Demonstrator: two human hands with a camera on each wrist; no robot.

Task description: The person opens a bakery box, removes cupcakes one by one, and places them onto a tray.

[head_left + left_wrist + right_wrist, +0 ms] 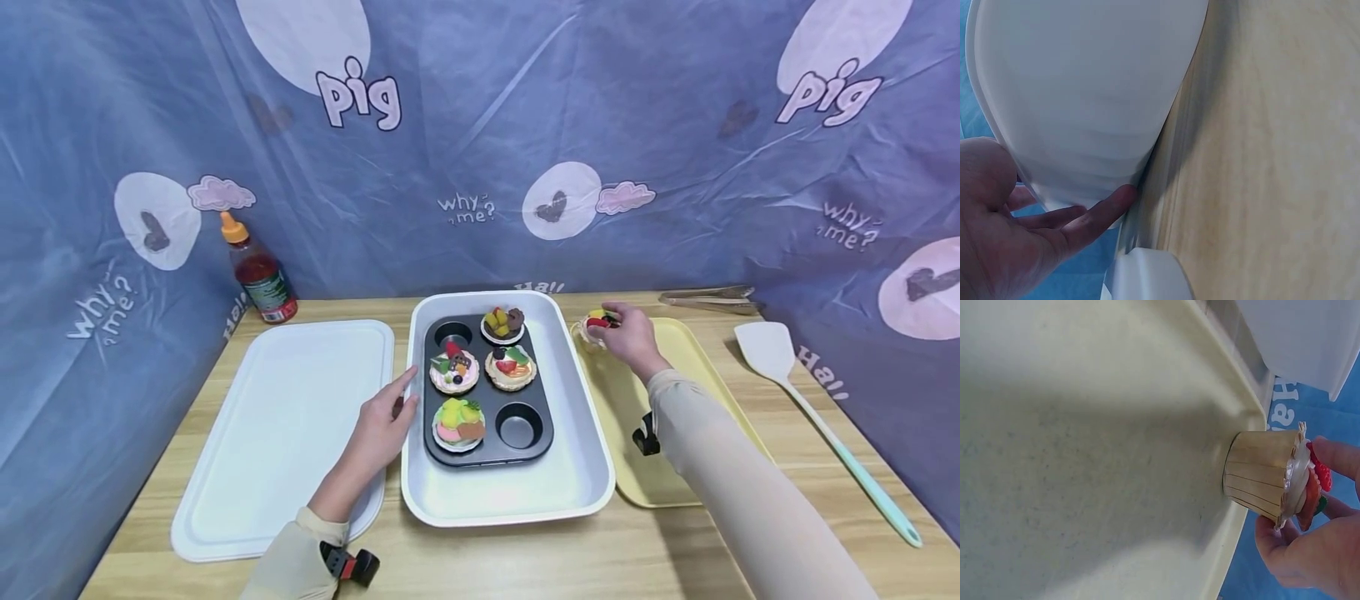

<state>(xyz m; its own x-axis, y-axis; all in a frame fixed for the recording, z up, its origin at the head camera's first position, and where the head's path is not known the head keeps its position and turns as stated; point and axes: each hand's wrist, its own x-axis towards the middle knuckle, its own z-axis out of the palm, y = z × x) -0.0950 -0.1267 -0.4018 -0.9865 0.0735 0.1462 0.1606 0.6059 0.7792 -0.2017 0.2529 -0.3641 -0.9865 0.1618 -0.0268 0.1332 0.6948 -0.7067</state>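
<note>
Over the back left corner of the yellow tray (pixel 637 477), my right hand (pixel 631 337) grips a cupcake (pixel 1263 472) by its topping. The cupcake has a pleated tan wrapper, cream and red fruit pieces; its base is right at the tray surface. My left hand (pixel 381 425) rests with extended fingers against the left side of a white rectangular pan (pixel 510 504). Inside that pan lies a dark muffin tin (pixel 489 392) with several decorated cupcakes; one, with yellow and pink toppings (pixel 458 425), sits front left. The back left and front right cups hold none.
A white tray (pixel 300 417) lies to the left, a red sauce bottle (pixel 261 279) behind it. Metal tongs (pixel 708 300) lie at the back right, and a white spatula with a green handle (pixel 810 412) along the right. A blue printed cloth (pixel 480 150) encloses the table's back and sides.
</note>
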